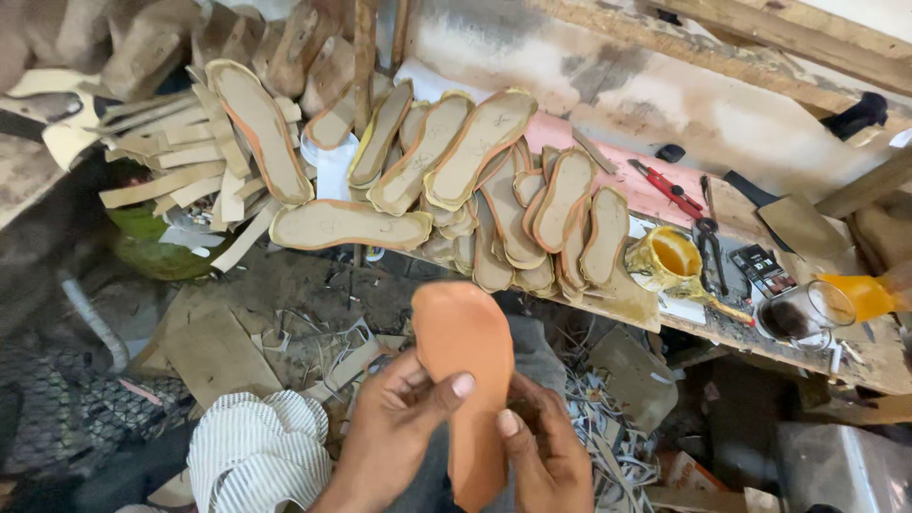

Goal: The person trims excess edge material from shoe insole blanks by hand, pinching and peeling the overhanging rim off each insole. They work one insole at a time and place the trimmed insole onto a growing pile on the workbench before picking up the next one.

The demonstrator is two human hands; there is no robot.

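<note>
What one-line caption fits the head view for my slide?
Both hands, left hand and right hand, hold an orange insole above a scrap-strewn floor, before a workbench stacked with soles.

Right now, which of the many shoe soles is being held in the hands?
The plain orange sole, gripped between the left hand and right hand. The other soles are beige with orange edges and lie heaped on the workbench.
</note>
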